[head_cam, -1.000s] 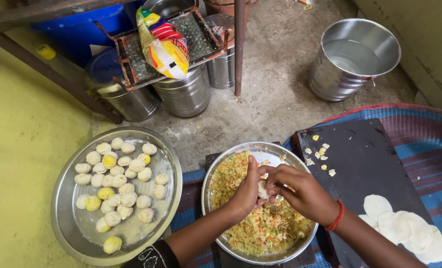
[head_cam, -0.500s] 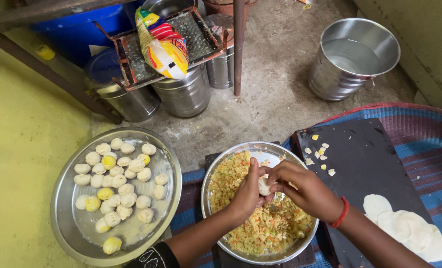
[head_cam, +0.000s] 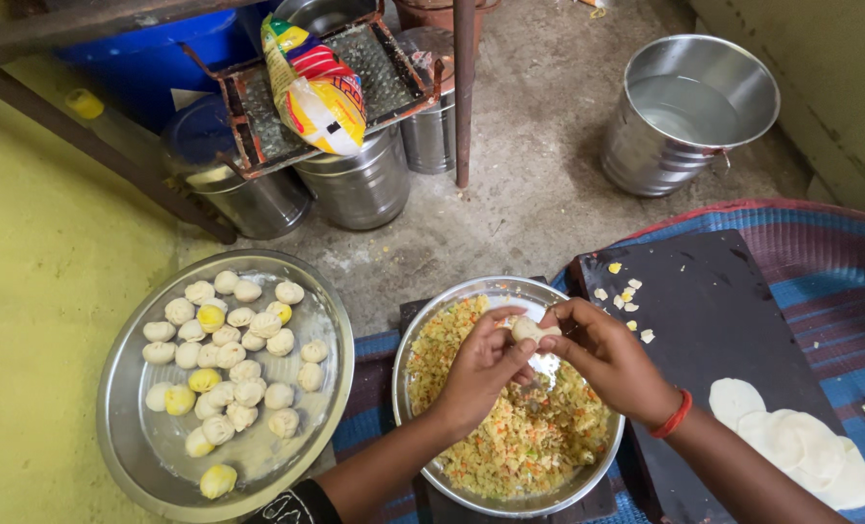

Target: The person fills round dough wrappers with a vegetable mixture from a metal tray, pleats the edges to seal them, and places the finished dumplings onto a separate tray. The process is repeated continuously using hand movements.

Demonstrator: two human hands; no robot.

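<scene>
A person sits on the floor, seen from above by a camera on their own head. Both bare hands meet over a steel bowl (head_cam: 423,408) that holds a crumbly yellow filling (head_cam: 510,446) flecked with orange and green. Between the fingertips is a small pale dumpling (head_cam: 529,330), held just above the bowl's far rim. The left hand (head_cam: 481,369) cups it from below, thumb and fingers curled narrowly around it. The right hand (head_cam: 602,354), with a red band at the wrist, pinches the top with closed fingertips.

The dumpling looks light and soft, made of a thin dough skin around loose filling. It would likely tear or dent under a hard squeeze, so a gentle cupped hold under its base, with light pinches at the gathered top, seems the safest grip. The dough may also be slightly tacky.

To the left, apart from the bowl, a wide round steel tray (head_cam: 141,456) holds many finished dumplings (head_cam: 233,364), white and yellowish, lying close together. To the right of the bowl is a dark board (head_cam: 714,320) with a few scraps of filling near its top corner and a stack of flat round dough wrappers (head_cam: 791,442) at its lower right. The board rests on a blue and red striped mat (head_cam: 840,281).

Farther off, on the concrete floor, stand an empty steel bucket (head_cam: 689,107), several lidded steel tins (head_cam: 355,184), and a rusty rack bearing a yellow and red plastic packet (head_cam: 316,87).
</scene>
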